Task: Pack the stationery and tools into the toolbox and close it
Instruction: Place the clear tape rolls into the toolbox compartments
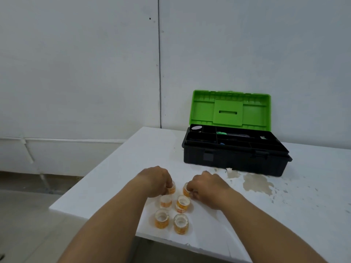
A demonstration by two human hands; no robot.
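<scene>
Several small orange-and-clear tape rolls point(183, 204) stand in two columns on the white table point(133, 158). My left hand point(155, 181) is closed on the far-left roll point(171, 189). My right hand point(206, 188) is closed on the far-right roll point(185, 189). Both rolls still touch the table, as far as I can tell. The black toolbox point(235, 158) stands at the back right with its green lid point(229, 110) raised against the wall. Its top tray holds a round black item point(196, 128) and a green-handled tool point(223, 133).
The table's left edge point(91, 173) runs diagonally close to my left arm, with floor beyond it. Peeled, stained patches point(256, 183) mark the tabletop in front of the toolbox. A grey wall stands right behind the box.
</scene>
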